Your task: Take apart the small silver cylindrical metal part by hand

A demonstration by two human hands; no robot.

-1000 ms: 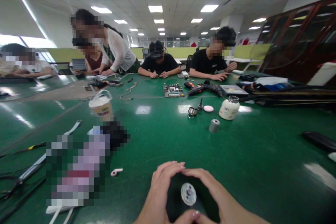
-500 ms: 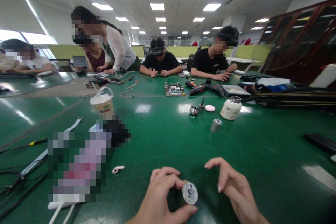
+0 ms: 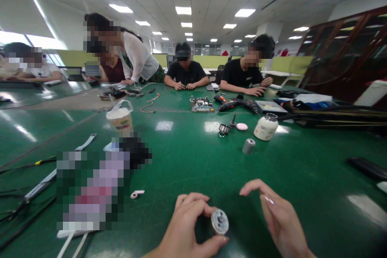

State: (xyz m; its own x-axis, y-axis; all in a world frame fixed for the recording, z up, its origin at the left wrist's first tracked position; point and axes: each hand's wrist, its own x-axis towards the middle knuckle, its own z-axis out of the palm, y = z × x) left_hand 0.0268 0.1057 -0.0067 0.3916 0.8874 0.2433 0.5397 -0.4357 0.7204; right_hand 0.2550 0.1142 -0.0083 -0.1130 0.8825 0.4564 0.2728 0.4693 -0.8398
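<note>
Pinched between the thumb and index finger of my left hand (image 3: 189, 225) is a small round silvery metal part (image 3: 220, 221), its flat face with a central hub turned toward me. To its right, my right hand (image 3: 278, 217) hovers with the index finger stretched out and nothing visible in it; its lower fingers are partly hidden. Beyond the hands stands a grey metal cylinder (image 3: 248, 146). Behind that lie a shiny metal cup-shaped part (image 3: 223, 130), a dark conical part (image 3: 232, 121) and a pink oval disc (image 3: 242, 126). A cream-coloured open jar (image 3: 266, 127) stands beside them.
A pinkish-white earbud (image 3: 137, 194), a pixelated purple item (image 3: 105, 181), cables (image 3: 42, 185) and a lidded drink cup (image 3: 120, 117) are on the left. Farther back lie a circuit board (image 3: 201, 104) and power drills (image 3: 236, 103). Several people sit or stand around the green table (image 3: 181, 161).
My right hand has come away from the round metal part and moved right, its fingers parting from the left hand. My left hand keeps the part in its pinch.
</note>
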